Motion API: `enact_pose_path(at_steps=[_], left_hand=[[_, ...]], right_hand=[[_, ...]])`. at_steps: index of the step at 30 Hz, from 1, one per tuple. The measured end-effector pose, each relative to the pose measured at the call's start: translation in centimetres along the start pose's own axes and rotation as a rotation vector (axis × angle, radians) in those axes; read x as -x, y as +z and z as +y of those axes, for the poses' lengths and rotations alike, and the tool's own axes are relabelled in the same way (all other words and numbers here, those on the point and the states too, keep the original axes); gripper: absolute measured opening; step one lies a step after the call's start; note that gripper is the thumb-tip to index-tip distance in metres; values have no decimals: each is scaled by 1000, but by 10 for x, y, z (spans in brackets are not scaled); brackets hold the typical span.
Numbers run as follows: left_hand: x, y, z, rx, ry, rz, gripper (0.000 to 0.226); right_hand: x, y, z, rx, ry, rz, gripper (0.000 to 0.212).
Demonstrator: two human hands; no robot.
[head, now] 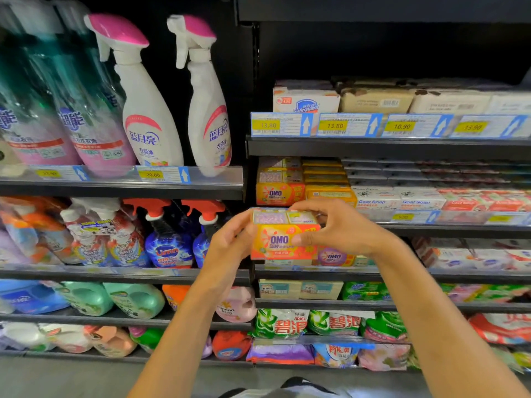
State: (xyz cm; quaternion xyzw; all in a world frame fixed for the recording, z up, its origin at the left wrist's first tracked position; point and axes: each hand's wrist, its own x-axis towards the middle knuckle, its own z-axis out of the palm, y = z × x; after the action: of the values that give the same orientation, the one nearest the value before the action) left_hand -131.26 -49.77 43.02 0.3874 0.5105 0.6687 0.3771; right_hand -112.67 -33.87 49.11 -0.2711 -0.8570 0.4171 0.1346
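I hold an orange and yellow OMO soap pack (283,237) in front of the store shelves, at mid height. My left hand (230,242) grips its left end with curled fingers. My right hand (336,228) grips its right end, fingers over the top and thumb on the front. Behind it, another OMO pack (277,193) lies on a stack on the shelf (431,228), beside yellow soap packs.
Two white spray bottles with pink heads (149,110) stand on the upper left shelf. Soap boxes and blue price tags (347,125) line the upper right shelf. Goat Soap boxes (402,201) lie to the right. Detergent bottles and bags fill the lower shelves.
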Motion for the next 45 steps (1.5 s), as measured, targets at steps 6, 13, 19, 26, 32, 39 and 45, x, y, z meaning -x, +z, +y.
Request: enact_pose_path(at_steps=[6, 13, 19, 26, 32, 39, 45], left_hand=[[-18, -23, -29, -531, 273, 117, 33], [-24, -33, -52, -1379, 697, -140, 54], [-36, -36, -56, -1608, 693, -258, 76], [-40, -35, -67, -1689, 735, -216, 75], [-43, -35, -70, -1662, 773, -189, 70], [-43, -34, -73, -1649, 792, -165, 68], [-42, -33, -74, -1633, 773, -162, 68]], right_hand=[[-9, -22, 5, 64, -43, 149, 83], [-23, -30, -10, -5, -67, 227, 86], [-40, -29, -19, -4, -89, 197, 59], [-58, -21, -7, 126, -67, 199, 76], [-69, -18, 4, 93, -21, 183, 75], [-72, -20, 1, 96, -3, 188, 73], [-73, -16, 0, 123, 26, 219, 73]])
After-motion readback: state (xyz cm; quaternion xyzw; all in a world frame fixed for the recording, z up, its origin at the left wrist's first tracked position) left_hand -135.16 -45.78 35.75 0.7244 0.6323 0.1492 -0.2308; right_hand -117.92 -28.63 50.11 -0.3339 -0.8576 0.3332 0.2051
